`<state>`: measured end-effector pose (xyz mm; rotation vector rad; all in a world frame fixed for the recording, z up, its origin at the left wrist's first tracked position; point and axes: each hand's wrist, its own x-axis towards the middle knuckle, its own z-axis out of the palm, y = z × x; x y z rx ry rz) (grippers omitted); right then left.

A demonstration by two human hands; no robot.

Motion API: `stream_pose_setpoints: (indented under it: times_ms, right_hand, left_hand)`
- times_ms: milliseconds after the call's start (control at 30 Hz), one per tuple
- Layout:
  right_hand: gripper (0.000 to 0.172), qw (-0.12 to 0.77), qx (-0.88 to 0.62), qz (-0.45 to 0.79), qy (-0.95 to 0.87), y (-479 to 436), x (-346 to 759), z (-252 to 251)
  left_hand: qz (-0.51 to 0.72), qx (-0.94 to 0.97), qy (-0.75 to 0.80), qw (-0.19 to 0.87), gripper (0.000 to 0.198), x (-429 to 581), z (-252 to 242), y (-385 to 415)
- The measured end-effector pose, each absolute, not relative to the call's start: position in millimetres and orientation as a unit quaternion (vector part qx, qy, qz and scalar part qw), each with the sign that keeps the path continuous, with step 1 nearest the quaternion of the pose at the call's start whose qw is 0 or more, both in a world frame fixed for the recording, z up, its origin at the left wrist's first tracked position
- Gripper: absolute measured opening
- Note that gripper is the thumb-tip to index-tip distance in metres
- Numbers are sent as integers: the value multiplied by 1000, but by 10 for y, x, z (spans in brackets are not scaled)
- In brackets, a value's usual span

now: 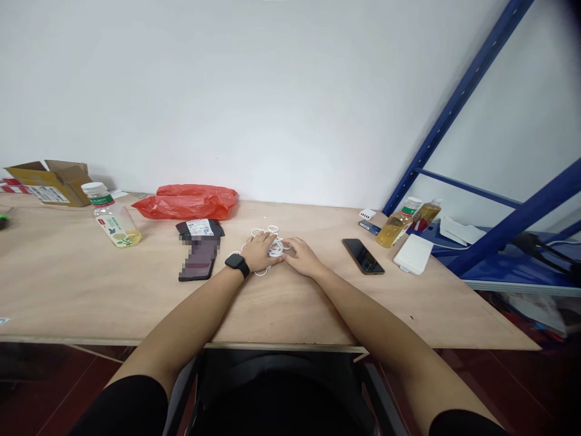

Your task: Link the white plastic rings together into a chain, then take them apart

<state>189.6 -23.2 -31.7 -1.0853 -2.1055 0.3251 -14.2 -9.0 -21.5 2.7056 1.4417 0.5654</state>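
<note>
A loose tangle of white cable [275,247] lies on the wooden table in front of me, with loops sticking out above and below my fingers. My left hand [259,252], with a black smartwatch [236,261] on its wrist, rests palm down over the left part of the tangle. Its fingers are stretched out, with the thumb apart from them along the near side. On the right, my right hand [303,258] touches the edge of the cable, thumb and fingers apart and slightly bent. The cable's ends are hidden.
Left of my hands lie a dark pouch [200,254] and a red plastic bag [190,203]; a bottle [113,218] and cardboard box [57,184] stand farther left. A phone [363,256], white power bank [413,254] and bottle [397,225] are right, beside a blue rack [454,97].
</note>
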Motion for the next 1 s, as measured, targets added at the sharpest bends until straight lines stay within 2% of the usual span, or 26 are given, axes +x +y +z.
stream_pose_setpoints:
  times_ms: [133,333,1000]
  right_hand:
    - [43,367,-420,128,-820,-246,1881,-305]
    - [43,363,-414,133,-824,-300,1879,-271]
    - [45,363,-403,127,-831,-279,1901,-282]
  left_hand:
    - [182,873,451,22,66,-148,-161,-95]
    - [182,870,457,21,81,-143,-131,-107]
    - [170,871,461,-8,72,-107,-139,-117]
